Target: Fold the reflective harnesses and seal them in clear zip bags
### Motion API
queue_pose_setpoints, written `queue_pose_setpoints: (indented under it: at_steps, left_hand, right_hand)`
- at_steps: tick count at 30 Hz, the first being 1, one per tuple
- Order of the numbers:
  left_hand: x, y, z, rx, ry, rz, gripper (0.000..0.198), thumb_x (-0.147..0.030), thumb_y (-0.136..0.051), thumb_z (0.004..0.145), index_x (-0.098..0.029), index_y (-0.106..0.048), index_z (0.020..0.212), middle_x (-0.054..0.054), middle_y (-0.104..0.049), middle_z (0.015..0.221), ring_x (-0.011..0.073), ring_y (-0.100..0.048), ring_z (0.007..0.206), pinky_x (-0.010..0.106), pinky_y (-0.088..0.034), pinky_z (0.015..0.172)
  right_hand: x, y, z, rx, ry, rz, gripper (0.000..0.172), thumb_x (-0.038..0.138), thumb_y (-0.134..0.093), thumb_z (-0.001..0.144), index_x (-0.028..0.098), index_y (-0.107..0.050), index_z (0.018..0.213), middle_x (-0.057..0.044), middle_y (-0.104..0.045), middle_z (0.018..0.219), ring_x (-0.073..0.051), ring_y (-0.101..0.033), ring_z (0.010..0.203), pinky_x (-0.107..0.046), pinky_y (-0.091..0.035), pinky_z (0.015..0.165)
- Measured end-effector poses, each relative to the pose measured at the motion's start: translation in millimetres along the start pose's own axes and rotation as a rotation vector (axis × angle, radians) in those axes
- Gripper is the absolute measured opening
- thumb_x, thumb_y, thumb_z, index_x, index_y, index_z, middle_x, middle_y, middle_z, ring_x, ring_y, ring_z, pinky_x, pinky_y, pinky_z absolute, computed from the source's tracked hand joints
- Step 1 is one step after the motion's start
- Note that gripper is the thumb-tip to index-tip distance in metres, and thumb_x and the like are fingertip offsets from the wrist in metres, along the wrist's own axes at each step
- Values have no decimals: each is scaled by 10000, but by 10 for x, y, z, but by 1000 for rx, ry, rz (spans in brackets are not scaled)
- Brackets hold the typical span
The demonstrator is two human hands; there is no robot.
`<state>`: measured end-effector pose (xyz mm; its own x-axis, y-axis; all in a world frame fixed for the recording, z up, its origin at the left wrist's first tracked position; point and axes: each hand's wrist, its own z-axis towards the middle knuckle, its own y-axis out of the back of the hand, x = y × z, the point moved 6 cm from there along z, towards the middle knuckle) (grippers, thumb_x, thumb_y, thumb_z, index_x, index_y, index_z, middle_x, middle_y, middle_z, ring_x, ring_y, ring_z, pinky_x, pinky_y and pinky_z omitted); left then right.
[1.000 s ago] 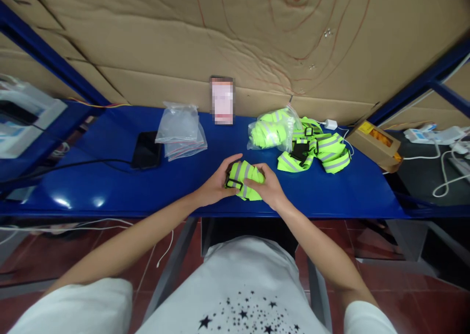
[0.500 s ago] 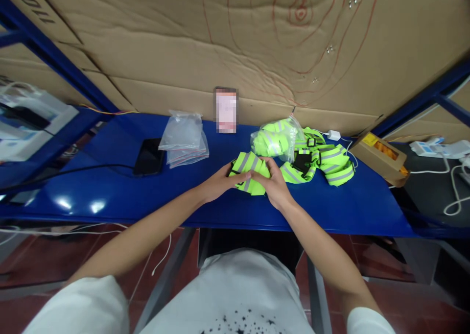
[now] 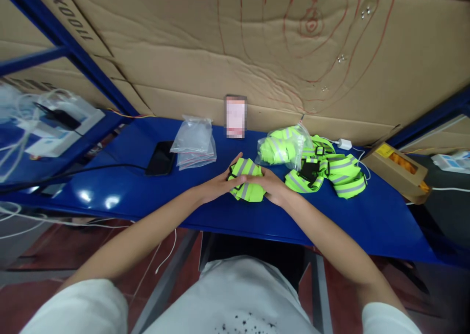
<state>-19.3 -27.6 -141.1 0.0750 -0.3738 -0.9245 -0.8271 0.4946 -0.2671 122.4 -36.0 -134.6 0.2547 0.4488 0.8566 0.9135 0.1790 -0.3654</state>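
With left hand (image 3: 217, 185) at nine o'clock and right hand (image 3: 274, 186) at three, clasping a rolled strap bundle (image 3: 251, 167) of neon yellow-green webbing. Laying both thumbs across its near face, tip close by tip; cannot tell whether touching. Curling the left fingers behind, with a fingertip showing past the far edge at eleven o'clock; cannot make out most of the right fingers. Showing silver stripes and, toward nine o'clock, a black buckle (image 3: 236, 182). Keeping the bundle over the near part of a blue table (image 3: 378, 219); cannot tell whether resting on it or slightly raised.

Reading on from the bundle, with twelve straight ahead: at ten o'clock, a fanned stack of clear bags (image 3: 193, 135); just beside these, toward nine, a black phone (image 3: 160, 158). Just short of twelve, a pixelated panel (image 3: 235, 118), upright before brown cardboard (image 3: 183, 64). Between one and two, a filled clear bag (image 3: 279, 150) of similar webbing, touching a heap of loose straps (image 3: 345, 176) toward three. Farther out at three, a windowed carton (image 3: 394, 177), tilted.
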Motion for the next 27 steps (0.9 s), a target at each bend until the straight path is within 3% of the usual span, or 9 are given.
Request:
queue_pose_setpoints:
  at_steps: [4, 8, 12, 14, 17, 19, 21, 24, 27]
  left_hand:
    - [-23, -20, -2, 31, -116, 83, 1144, -589, -807, 807, -407, -54, 1650, 90, -384, 1651, 344, -403, 1502, 520, -371, 1224]
    - [-209, -61, 13, -80, -322, 437, 987, -653, -746, 826, -336, -277, 1636, 66, -145, 1735, 349, -140, 1598, 486, -189, 1304]
    - [-454, -26, 17, -15, -416, 635, 838, -704, -457, 975, -326, -160, 1661, 84, -161, 1732, 326, -231, 1580, 509, -263, 1272]
    - [-612, 202, -14, -54, -452, 714, 722, -626, -311, 1046, -309, -115, 1665, 124, -314, 1679, 316, -405, 1499, 530, -390, 1191]
    - [-875, 800, -127, -424, -490, 1185, 569, -397, -455, 1033, -193, -414, 1563, 170, -461, 1581, 340, -427, 1468, 564, -326, 1211]
    - [-957, 1200, -196, -672, -327, 1522, 472, -263, -550, 955, -143, -589, 1410, 202, -514, 1527, 407, -426, 1451, 642, -244, 1212]
    - [-948, 1429, -218, -723, -131, 1684, 334, -216, -576, 918, -119, -709, 1208, 213, -653, 1348, 421, -568, 1302, 627, -334, 1153]
    - [-919, 1288, -218, -719, -135, 1671, 250, -261, -545, 949, -147, -745, 1045, 165, -741, 1132, 340, -695, 1045, 456, -506, 956]
    - [-794, 702, -143, -545, -319, 1481, 211, -301, -579, 929, -172, -742, 965, 101, -759, 975, 248, -704, 857, 329, -515, 788]
  right_hand:
    - [57, -42, -25, 100, -35, -21, 577, 295, -960, 593, 235, -716, 1113, -25, -787, 977, -210, -745, 827, -340, -615, 762]
    - [35, -46, -50, 142, -29, 82, 590, 327, -971, 577, 222, -727, 1104, -35, -791, 1003, -222, -750, 849, -366, -619, 800]
    - [3, 31, -42, 58, 39, 125, 569, 323, -976, 551, 206, -752, 1061, -35, -799, 964, -235, -756, 831, -379, -619, 797]
    - [-3, 97, -40, 2, 51, 100, 579, 313, -979, 535, 206, -757, 1059, -36, -802, 972, -255, -762, 869, -406, -617, 831]
    - [26, 214, -36, -49, 71, 54, 593, 321, -974, 542, 206, -757, 1081, -47, -803, 1012, -287, -763, 943, -448, -610, 881]
    - [54, 285, -30, -56, 87, 29, 595, 323, -970, 550, 211, -753, 1093, -50, -804, 1022, -293, -763, 959, -456, -610, 887]
    - [68, 342, -28, -55, 87, 4, 599, 320, -968, 556, 219, -750, 1105, -50, -805, 1028, -287, -764, 952, -449, -612, 882]
    - [60, 382, -48, -45, 61, 1, 587, 315, -970, 559, 215, -755, 1096, -47, -806, 1016, -271, -767, 907, -429, -622, 848]
    - [58, 338, -105, 10, 48, 30, 568, 320, -965, 577, 207, -759, 1094, -46, -805, 997, -259, -766, 861, -417, -631, 808]
